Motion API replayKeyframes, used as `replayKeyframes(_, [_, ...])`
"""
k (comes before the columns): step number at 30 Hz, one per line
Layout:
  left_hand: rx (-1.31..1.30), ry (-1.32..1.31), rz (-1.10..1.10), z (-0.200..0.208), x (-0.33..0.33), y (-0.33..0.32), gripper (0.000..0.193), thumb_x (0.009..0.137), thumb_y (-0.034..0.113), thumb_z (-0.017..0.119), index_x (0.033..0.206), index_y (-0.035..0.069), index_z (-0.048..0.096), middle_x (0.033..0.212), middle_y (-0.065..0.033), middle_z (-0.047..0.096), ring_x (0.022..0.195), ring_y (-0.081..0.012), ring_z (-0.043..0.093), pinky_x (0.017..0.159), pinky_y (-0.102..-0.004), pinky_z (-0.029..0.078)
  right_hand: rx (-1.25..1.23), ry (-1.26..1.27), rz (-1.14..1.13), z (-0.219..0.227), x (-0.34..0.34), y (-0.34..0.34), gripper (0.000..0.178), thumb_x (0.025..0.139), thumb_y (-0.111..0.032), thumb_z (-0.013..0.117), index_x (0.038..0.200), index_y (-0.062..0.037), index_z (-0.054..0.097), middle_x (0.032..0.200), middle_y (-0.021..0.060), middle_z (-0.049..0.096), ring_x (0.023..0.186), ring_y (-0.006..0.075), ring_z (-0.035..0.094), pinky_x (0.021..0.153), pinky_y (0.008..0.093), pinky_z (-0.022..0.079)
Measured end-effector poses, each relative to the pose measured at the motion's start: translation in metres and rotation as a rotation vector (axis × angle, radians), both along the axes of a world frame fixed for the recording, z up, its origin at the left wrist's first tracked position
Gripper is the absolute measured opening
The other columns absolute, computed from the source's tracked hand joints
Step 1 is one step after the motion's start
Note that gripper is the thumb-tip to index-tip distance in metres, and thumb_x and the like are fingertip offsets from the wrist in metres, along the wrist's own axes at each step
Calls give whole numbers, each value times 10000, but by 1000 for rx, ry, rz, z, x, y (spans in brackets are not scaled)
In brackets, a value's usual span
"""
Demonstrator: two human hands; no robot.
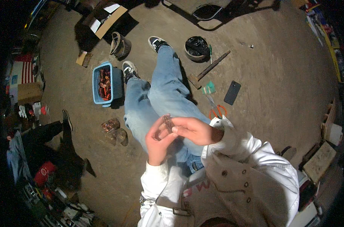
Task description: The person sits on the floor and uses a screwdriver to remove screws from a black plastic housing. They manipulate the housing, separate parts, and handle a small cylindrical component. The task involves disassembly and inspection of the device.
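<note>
Above my thighs, both hands are closed on one small bundle of reddish-brown wire [167,123]. My left hand [158,142] pinches it from the left with curled fingers. From the right, my right hand [194,130] grips it between thumb and fingers. Copper-coloured pieces [105,84] lie in a blue plastic bin [117,87] by my left foot. Closer to me on the floor sit a copper-wound lump [110,125] and a darker rounded lump [121,137]. Scissors with orange handles [218,112] rest beside my right leg, near the right cuff.
A hammer [213,65], a phone [232,92], a green packet [208,88] and a green-handled screwdriver [210,53] lie right of my legs. Two buckets [120,46] [187,53] and a cardboard box [112,23] stand farther off. Another person's dark-trousered leg [47,132] is at left.
</note>
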State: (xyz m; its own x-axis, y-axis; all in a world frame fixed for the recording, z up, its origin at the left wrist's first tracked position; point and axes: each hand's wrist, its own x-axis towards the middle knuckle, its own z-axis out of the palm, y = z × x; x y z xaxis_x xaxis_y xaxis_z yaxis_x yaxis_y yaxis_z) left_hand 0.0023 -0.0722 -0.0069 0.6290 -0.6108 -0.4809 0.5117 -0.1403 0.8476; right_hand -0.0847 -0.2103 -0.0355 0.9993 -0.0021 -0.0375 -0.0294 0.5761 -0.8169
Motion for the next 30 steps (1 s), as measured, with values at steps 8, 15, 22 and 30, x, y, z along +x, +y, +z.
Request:
replayKeyframes(8, [-23,-36,-35,-7,2,4,575,755,-96,689,1297,-67,500,1138,-135,633,999,-169,625,870,-281,509,-23,-27,54,-3,6,-6,236,983,-48,396,1130,39,558,1052,97,640,1019,156,574,955,306,417])
replayKeyframes(15, [-44,-27,7,-8,-3,4,583,737,-62,669,1298,-55,511,1109,-68,627,953,-126,607,870,-253,480,9,63,40,9,3,-7,271,970,-35,403,1183,50,548,1102,103,648,1056,143,566,965,302,415])
replayKeyframes(22, [-110,-26,-2,-11,0,6,579,775,-98,665,1321,-68,473,1167,-141,614,1022,-182,621,878,-282,506,-8,147,-57,18,2,-1,276,959,-36,423,1185,60,549,1097,104,653,1032,146,586,951,307,435])
replayKeyframes(30, [-183,48,64,-20,-4,6,614,744,-67,717,1315,-51,495,1120,-65,613,919,-94,590,833,-233,494,-195,258,-102,17,0,0,293,961,-110,498,1187,61,572,1092,94,661,1009,169,621,901,291,478])
